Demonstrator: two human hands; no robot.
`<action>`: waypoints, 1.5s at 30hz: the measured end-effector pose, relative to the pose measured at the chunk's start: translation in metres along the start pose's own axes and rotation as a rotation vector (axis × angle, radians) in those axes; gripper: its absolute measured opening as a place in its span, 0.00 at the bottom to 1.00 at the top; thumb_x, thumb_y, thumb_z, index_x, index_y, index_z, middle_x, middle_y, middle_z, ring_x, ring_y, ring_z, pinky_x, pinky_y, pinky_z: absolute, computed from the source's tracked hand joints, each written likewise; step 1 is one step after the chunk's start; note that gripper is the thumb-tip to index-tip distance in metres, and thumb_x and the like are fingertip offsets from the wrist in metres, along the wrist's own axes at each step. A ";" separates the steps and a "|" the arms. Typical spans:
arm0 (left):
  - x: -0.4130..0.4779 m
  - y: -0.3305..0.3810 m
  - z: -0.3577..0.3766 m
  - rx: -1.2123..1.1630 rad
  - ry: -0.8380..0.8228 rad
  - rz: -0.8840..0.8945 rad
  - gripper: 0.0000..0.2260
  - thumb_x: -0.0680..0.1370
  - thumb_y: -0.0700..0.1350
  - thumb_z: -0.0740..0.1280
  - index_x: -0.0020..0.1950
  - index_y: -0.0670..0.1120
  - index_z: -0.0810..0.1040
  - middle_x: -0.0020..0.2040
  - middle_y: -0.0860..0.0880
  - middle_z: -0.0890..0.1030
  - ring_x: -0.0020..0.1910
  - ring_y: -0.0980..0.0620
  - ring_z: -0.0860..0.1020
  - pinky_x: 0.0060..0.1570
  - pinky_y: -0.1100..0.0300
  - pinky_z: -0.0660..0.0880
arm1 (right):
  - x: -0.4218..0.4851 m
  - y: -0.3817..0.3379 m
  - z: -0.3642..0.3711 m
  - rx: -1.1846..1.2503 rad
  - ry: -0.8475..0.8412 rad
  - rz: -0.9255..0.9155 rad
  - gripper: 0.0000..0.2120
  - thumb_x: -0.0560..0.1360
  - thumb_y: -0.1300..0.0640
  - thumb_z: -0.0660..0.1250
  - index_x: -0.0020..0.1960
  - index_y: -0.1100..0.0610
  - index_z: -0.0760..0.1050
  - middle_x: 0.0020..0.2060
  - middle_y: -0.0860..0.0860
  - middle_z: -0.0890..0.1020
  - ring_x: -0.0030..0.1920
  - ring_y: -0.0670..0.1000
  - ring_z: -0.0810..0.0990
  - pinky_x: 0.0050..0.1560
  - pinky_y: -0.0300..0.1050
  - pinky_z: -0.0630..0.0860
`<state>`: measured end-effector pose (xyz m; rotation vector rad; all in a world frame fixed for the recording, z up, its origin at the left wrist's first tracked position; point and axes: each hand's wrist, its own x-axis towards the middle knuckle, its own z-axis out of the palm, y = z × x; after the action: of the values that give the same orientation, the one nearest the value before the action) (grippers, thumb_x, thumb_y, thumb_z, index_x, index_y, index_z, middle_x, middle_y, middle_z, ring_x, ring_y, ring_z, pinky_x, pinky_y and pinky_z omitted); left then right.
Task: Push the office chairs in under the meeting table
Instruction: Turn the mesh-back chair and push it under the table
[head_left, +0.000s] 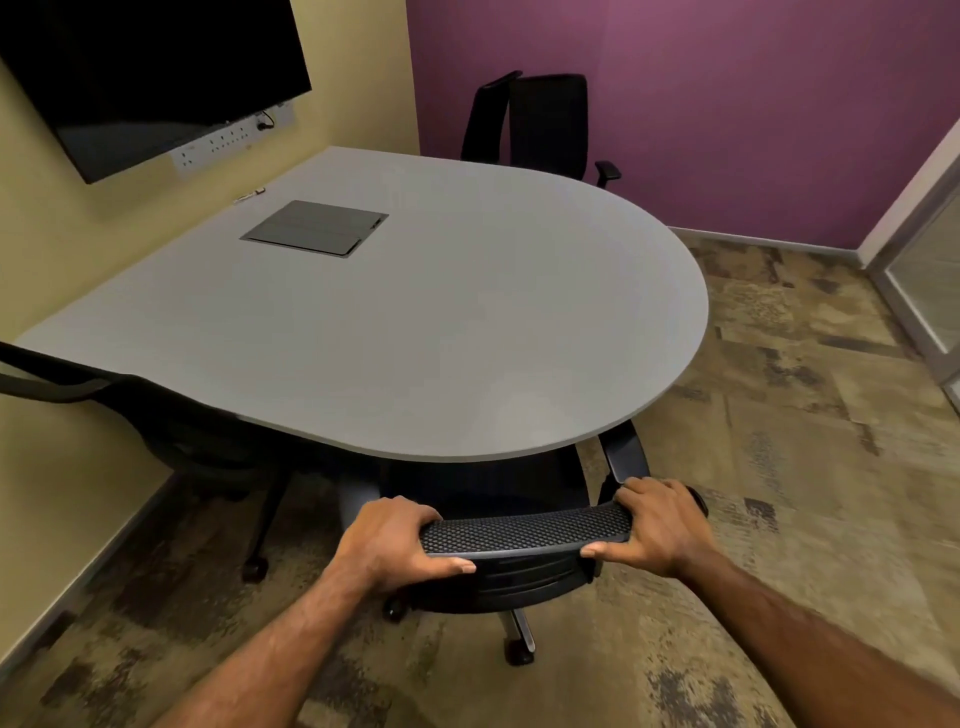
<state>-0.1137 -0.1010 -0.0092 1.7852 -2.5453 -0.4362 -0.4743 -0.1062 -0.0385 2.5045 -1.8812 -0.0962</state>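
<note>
A black mesh-backed office chair stands in front of me at the near rounded edge of the grey meeting table. Its seat is under the tabletop and its right armrest touches the edge. My left hand grips the left end of the backrest top. My right hand grips the right end. A second black chair sits at the left, partly under the table. Beyond the table's far side a third black chair stands against the purple wall.
A dark screen hangs on the yellow wall at the left, above a socket strip. A grey cable hatch is set in the tabletop. Patterned carpet spreads to the right, up to a glass door frame.
</note>
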 end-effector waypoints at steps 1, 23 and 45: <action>0.001 -0.002 0.001 0.000 0.007 -0.002 0.43 0.59 0.85 0.54 0.56 0.57 0.82 0.43 0.60 0.83 0.42 0.60 0.80 0.45 0.62 0.77 | 0.003 0.000 -0.001 -0.001 0.001 -0.003 0.45 0.61 0.12 0.46 0.45 0.50 0.77 0.39 0.45 0.75 0.42 0.49 0.74 0.48 0.48 0.65; 0.020 -0.103 -0.030 0.011 0.020 0.087 0.41 0.58 0.83 0.60 0.59 0.58 0.82 0.50 0.61 0.84 0.49 0.60 0.81 0.44 0.63 0.71 | 0.023 -0.093 -0.023 0.054 0.028 0.091 0.45 0.62 0.13 0.46 0.40 0.53 0.75 0.38 0.48 0.75 0.38 0.50 0.73 0.41 0.49 0.74; 0.009 -0.075 -0.013 0.050 0.102 0.049 0.45 0.57 0.87 0.49 0.49 0.55 0.84 0.37 0.58 0.82 0.36 0.59 0.79 0.39 0.62 0.76 | 0.047 -0.052 -0.031 0.031 0.006 -0.042 0.46 0.60 0.13 0.45 0.40 0.53 0.76 0.37 0.47 0.74 0.38 0.49 0.72 0.41 0.45 0.63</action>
<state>-0.0452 -0.1354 -0.0154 1.7093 -2.5456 -0.2757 -0.4094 -0.1376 -0.0115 2.5618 -1.8434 -0.0602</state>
